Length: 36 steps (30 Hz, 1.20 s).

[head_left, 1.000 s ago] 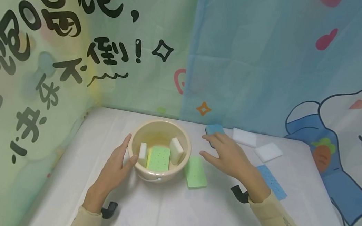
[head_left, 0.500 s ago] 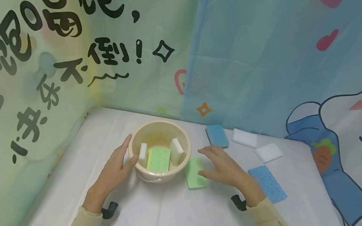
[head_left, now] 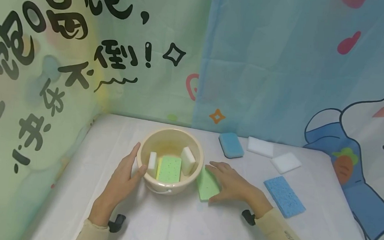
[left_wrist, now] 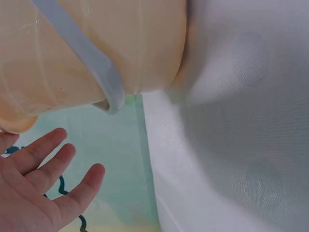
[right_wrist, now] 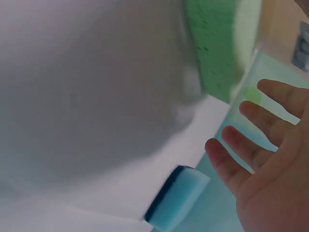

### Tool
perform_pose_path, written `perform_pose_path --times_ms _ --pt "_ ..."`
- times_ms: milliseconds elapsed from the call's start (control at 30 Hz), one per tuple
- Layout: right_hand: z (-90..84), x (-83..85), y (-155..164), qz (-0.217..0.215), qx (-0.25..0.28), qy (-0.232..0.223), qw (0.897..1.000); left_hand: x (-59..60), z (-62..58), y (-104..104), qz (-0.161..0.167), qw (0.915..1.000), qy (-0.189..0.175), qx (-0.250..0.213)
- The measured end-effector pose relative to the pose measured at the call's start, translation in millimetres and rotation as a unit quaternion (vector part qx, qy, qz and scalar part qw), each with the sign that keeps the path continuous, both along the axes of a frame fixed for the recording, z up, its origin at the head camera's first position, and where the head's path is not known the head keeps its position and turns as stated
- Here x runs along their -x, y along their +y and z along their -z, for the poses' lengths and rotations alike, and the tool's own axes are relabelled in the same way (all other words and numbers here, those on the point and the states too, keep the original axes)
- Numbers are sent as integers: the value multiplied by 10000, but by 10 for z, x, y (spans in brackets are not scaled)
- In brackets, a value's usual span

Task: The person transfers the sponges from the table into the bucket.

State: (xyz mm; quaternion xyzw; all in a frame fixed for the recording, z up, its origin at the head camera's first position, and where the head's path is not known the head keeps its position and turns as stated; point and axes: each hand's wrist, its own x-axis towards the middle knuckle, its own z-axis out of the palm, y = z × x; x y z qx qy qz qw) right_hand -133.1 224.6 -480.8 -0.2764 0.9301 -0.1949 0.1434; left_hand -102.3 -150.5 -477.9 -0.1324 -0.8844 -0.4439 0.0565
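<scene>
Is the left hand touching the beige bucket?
Touching. In the head view the left hand lies flat against the outer wall of the beige bucket, thumb pressed at its rim, with no gap visible between them.

The right hand (head_left: 232, 186) has moved from the blue sponge (head_left: 231, 144) onto the green sponge (head_left: 207, 185).

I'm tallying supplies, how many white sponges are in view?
4: two white rectangular sponges stand inside the beige plastic bucket, at and; two lie on the table's far right, at and. Others may be hidden.

green sponge (head_left: 207, 185) part-hidden under right hand (head_left: 232, 185); bucket (left_wrist: 96, 48) cut off (left-wrist view); right-wrist view blurred
</scene>
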Motion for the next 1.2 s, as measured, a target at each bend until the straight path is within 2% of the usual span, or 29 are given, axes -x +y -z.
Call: perform_pose_path --times_ms 133,367,967,1200 --pt "68 3 -26 -89 -3 -144 9999 4 9 -2 15 10000 -4 -21" --pt "137 18 -23 -141 -148 -147 9997 -1 -4 3 26 10000 -1 -56" --pt "118 6 -18 -163 -190 -76 9997 -6 -11 -8 6 10000 -55 9" --pt "111 -27 27 -40 -46 -47 10000 -2 -6 -9 15 9999 -107 28"
